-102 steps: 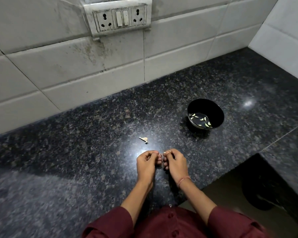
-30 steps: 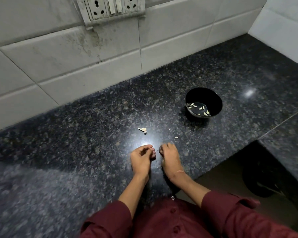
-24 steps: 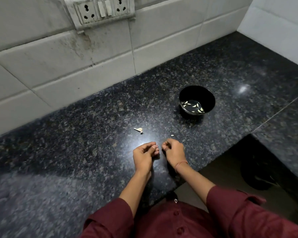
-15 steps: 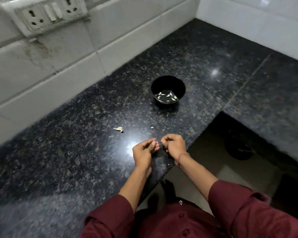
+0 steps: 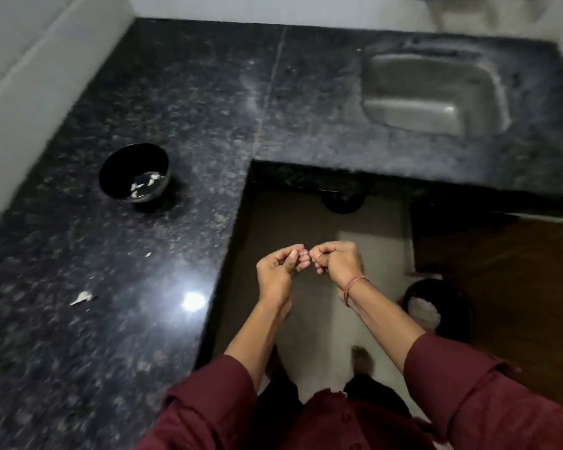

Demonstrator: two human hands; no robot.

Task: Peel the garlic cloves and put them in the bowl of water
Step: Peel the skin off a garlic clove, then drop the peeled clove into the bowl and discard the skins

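Two curled hands, grip contents untellable, meet over floor beside the granite counter [image 5: 150,92], bowl [image 5: 134,172], sink [image 5: 433,92].

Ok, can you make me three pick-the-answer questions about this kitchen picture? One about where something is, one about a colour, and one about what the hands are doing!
1. Where are the hands?
A. over the floor, off the counter's edge
B. inside the sink
C. in the bowl

2. What colour is the bowl?
A. white
B. black
C. red

3. How are the fingers?
A. spread flat
B. curled, tips together
C. gripping the bowl

Answers:
1 A: left hand and right hand hang past the counter.
2 B: bowl is black.
3 B: fingers curl and meet.
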